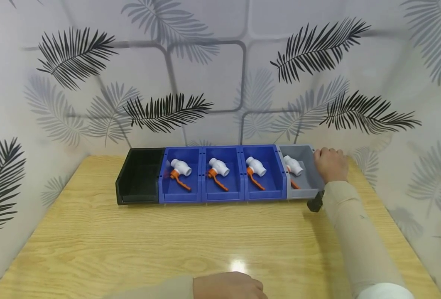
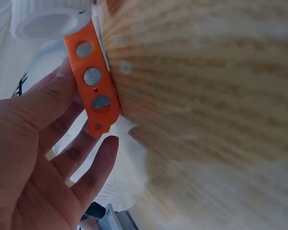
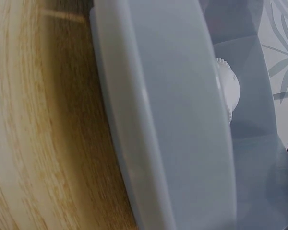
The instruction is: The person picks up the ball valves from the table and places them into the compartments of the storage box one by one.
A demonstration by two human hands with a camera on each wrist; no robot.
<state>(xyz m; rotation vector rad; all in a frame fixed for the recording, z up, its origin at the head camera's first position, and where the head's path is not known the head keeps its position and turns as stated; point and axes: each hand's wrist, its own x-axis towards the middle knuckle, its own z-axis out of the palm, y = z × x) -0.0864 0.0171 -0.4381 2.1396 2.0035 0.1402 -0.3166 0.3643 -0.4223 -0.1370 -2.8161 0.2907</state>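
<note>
At the right end of the row, my right hand (image 1: 331, 164) grips the right side wall of a grey bin (image 1: 306, 193); in the right wrist view only a bit of that hand shows at the right edge. Inside the grey bin lies a white ball valve (image 1: 293, 166) with an orange lever, partly behind the bin's left wall. My left hand (image 1: 229, 286) is low at the near edge of the head view. In the left wrist view its thumb and fingers hold another ball valve (image 2: 48, 23) by its orange lever (image 2: 97, 91), close to the wooden tabletop.
Left of the grey bin stand three blue bins (image 1: 222, 197), each with a similar white and orange valve (image 1: 219, 167), then a black bin (image 1: 136, 198). The row sits at the back of the wooden table (image 1: 160, 241), before a leaf-patterned curtain (image 1: 213, 83).
</note>
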